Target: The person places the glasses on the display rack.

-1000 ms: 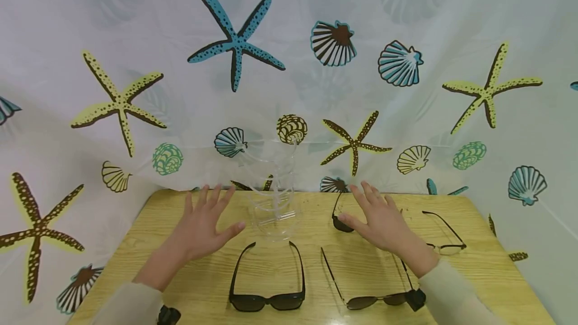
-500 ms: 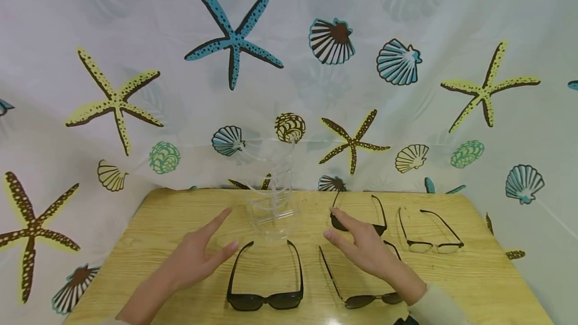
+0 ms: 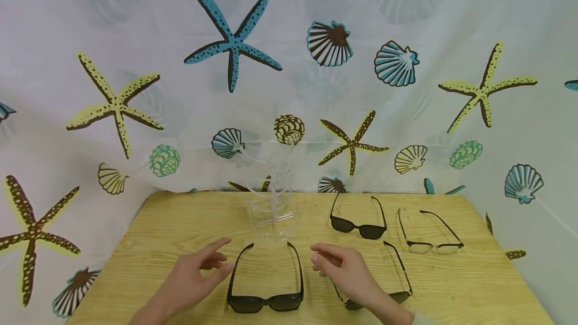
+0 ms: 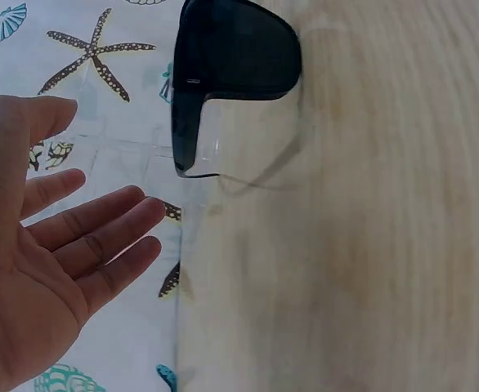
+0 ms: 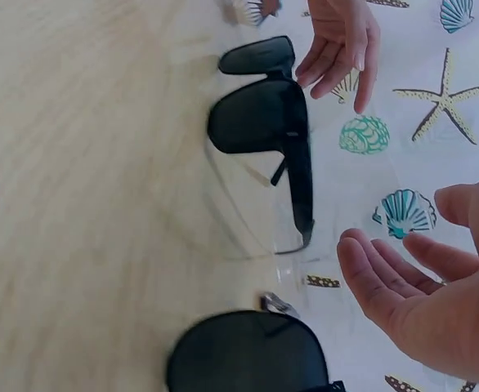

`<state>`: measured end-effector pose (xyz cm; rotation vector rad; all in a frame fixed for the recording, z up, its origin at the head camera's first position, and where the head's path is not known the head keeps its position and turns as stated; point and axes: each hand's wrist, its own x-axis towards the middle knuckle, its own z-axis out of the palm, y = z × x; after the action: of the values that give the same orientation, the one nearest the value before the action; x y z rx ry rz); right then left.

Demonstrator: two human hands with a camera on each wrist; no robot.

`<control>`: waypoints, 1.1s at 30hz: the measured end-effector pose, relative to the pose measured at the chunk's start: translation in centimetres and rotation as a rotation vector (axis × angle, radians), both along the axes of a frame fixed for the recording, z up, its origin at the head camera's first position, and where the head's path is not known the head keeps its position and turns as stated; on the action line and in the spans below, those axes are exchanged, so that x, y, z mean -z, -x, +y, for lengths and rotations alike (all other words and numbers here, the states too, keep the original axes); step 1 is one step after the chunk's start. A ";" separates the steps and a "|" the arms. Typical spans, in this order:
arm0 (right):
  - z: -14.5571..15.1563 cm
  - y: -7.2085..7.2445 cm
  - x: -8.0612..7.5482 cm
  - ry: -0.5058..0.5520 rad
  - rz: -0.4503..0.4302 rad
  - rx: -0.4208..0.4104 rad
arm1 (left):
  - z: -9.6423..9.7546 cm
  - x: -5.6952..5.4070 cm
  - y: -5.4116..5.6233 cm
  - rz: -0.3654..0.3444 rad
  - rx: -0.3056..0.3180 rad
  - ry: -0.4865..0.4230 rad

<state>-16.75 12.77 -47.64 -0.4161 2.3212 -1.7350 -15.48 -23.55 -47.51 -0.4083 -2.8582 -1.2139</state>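
Black sunglasses lie with temples spread at the table's front, their lenses toward me. My left hand hovers just left of them, fingers loosely bent and holding nothing. In the left wrist view this hand is apart from the dark frame. On the other side is my right hand, also holding nothing, over thin-framed sunglasses that it partly hides. The right wrist view has the right hand beside the black sunglasses, with a dark lens nearer the camera.
A clear plastic stand with several curved arms rises at the back centre. Further right lie another pair of black sunglasses and thin-rimmed eyeglasses. A shell-print cloth hangs behind the wooden table.
Both hands have come back from the far part of the table toward the front black sunglasses, one to each side. Their spread fingers have relaxed and bent. The rear black sunglasses are uncovered.
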 end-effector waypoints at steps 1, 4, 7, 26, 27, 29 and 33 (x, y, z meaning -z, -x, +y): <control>-0.1 -0.2 0.3 0.002 -0.007 -0.003 | -0.1 0.2 -0.2 -0.013 -0.007 -0.020; -0.6 -0.7 1.0 0.000 -0.032 -0.013 | -0.3 1.0 -0.6 -0.088 -0.020 -0.096; -0.9 -1.2 1.5 -0.014 -0.068 -0.021 | -0.6 1.5 -0.8 -0.180 -0.011 -0.161; -1.4 -1.9 3.5 -0.039 -0.126 -0.111 | -0.9 3.9 -1.1 -0.347 0.116 -0.269; -1.5 -1.9 3.6 -0.036 -0.127 -0.114 | -0.9 3.9 -1.0 -0.351 0.123 -0.275; -1.6 -1.9 3.6 -0.030 -0.134 -0.119 | -0.9 4.0 -1.0 -0.358 0.134 -0.285; -1.8 -2.0 3.6 -0.021 -0.150 -0.126 | -0.9 4.0 -0.9 -0.368 0.144 -0.293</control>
<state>-14.77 10.99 -51.22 -0.4041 2.1585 -1.6242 -14.55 -24.47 -51.54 -0.4254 -2.9012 -1.8822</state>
